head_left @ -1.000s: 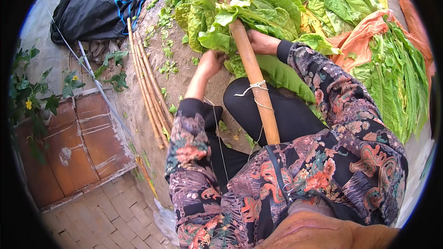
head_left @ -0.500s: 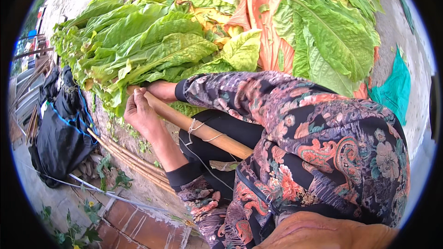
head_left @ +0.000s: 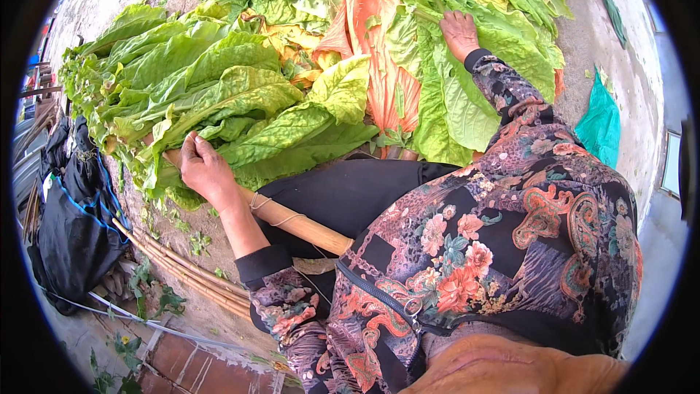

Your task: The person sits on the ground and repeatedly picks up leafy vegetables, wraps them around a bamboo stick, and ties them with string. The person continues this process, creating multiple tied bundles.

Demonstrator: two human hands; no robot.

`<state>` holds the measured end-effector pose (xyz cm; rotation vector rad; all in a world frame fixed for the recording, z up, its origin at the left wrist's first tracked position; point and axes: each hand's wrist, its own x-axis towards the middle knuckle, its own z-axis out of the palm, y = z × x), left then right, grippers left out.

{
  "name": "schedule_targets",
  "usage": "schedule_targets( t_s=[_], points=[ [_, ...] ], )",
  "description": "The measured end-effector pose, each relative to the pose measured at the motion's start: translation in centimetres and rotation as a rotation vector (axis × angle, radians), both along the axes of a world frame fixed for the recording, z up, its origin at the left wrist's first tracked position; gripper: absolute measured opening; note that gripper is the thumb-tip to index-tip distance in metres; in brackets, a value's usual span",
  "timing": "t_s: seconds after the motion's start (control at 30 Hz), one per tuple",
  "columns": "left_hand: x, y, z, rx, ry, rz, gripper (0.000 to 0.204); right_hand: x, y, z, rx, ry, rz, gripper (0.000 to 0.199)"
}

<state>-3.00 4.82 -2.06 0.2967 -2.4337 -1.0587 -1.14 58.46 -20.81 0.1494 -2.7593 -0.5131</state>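
Note:
A bamboo pole (head_left: 299,222) wound with thin string slants from my lap to a thick row of large green leaves (head_left: 240,87) at its far left end. My left hand (head_left: 208,171) is beside the pole just below these leaves, thumb and fingers pinched together; what lies between them is too small to make out. To the right, my right hand (head_left: 459,35) reaches over a second pile of broad green leaves (head_left: 467,95), fingers spread on the leaf stems. Its fingertips are partly lost among the leaves.
An orange cloth (head_left: 368,51) lies between the leaf piles. At the far left sits a black sack (head_left: 80,226) with blue cord, near several thin bamboo sticks (head_left: 189,270). A green plastic sheet (head_left: 599,124) lies on the right, and a brown panel (head_left: 197,365) at lower left.
My right hand has left the pole's leafy end and moved right onto the other leaf pile. My left hand stays pinched near the pole, and the whole view has shifted.

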Motion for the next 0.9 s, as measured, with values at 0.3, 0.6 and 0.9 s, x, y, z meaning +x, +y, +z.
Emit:
schedule_targets(
  t_s=[0.3,0.6,0.9],
  points=[
    [-0.3,-0.3,-0.3,-0.147,-0.087,-0.006,0.026,0.1,-1.3,-2.8,-0.239,-0.396,-0.34,0.027],
    [0.8,1.1,1.5,-0.216,-0.129,0.012,0.025,-0.7,-4.5,-6.5,-0.408,-0.315,-0.439,0.031],
    [1.0,0.1,1.3,-0.191,-0.103,0.021,0.033,-2.2,-12.5,1.8,-0.521,-0.299,0.052,0.021]
  ],
)
